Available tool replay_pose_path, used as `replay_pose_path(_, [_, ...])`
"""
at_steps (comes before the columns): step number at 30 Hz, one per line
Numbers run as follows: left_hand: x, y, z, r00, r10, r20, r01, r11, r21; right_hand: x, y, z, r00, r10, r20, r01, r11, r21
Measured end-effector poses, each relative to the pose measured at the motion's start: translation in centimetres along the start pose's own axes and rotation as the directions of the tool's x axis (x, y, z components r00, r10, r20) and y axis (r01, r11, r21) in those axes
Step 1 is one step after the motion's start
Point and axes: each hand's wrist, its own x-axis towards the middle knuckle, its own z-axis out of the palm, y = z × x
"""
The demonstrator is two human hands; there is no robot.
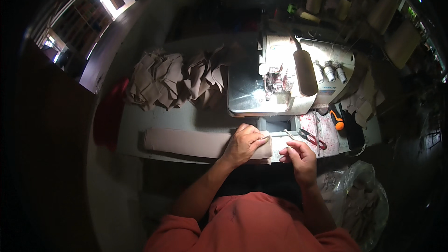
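A long stack of beige fabric strips (191, 143) lies along the front edge of the sewing table. My left hand (244, 143) rests on its right end, the thumb and fingers closed on an edge of the top fabric. Just to the right of the stack is my right hand (301, 159), its thumb and fingertips pinched together. Whatever they hold, if anything, is too small to make out. Beyond both hands stands a sewing machine (333, 51), its needle area brightly lit. Thread snips with red handles (312, 138) lie just beyond my right hand.
Crumpled beige fabric pieces (156, 81) are heaped left of the machine. An orange-handled tool (336, 120) and a dark phone-like object (353, 130) lie on the right. A clear plastic bag (366, 196) of scraps hangs below. Thread cones (314, 1) stand behind; red cloth (108, 116) is at left.
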Motion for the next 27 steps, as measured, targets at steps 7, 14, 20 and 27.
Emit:
replay_pose_path(7, [-0.2,0.0,-0.3,0.997,0.029,-0.067,-0.036,0.994,-0.108,1.8,-0.5,1.3,0.999,-0.018,0.033,0.023,0.989,-0.145])
replay_pose_path(14, [-0.2,-0.1,-0.6,0.996,0.046,-0.081,-0.057,0.989,-0.137,3.4,1.6,1.1,0.996,0.058,0.069,-0.031,0.941,-0.337])
replay_pose_path(20, [-0.6,-0.1,-1.5,0.994,0.046,-0.101,-0.069,0.97,-0.233,3.3,-0.1,2.9,0.913,-0.258,0.316,0.362,0.868,-0.339])
replay_pose_path(27, [-7.3,3.1,-5.8,0.958,-0.281,0.058,0.181,0.435,-0.882,1.6,-6.6,9.4,0.942,-0.199,0.271,0.236,0.966,-0.109])
